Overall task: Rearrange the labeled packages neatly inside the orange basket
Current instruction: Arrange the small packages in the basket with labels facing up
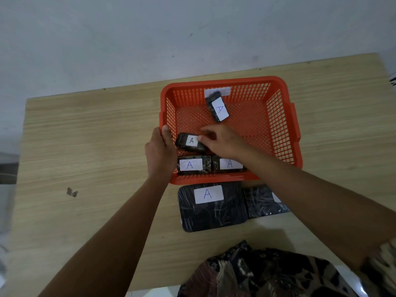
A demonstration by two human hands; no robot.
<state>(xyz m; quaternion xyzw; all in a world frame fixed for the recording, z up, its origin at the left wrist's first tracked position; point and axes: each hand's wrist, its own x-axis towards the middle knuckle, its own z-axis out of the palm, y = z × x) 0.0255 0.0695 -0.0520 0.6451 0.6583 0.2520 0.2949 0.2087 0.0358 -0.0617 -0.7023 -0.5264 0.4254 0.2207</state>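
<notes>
Left hand [159, 150] clamps basket [278, 82] rim at 9 o'clock, steadying it | right hand [222, 141] pinches tilted packet [189, 142], we reckon to straighten it

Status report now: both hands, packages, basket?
Left hand grips basket wall. Right hand on tilted package. Two big packages outside. Nothing blocking.

Left hand [159, 150] curled in a grip, right hand [222, 141] fingers pinching, forearms extended
</notes>
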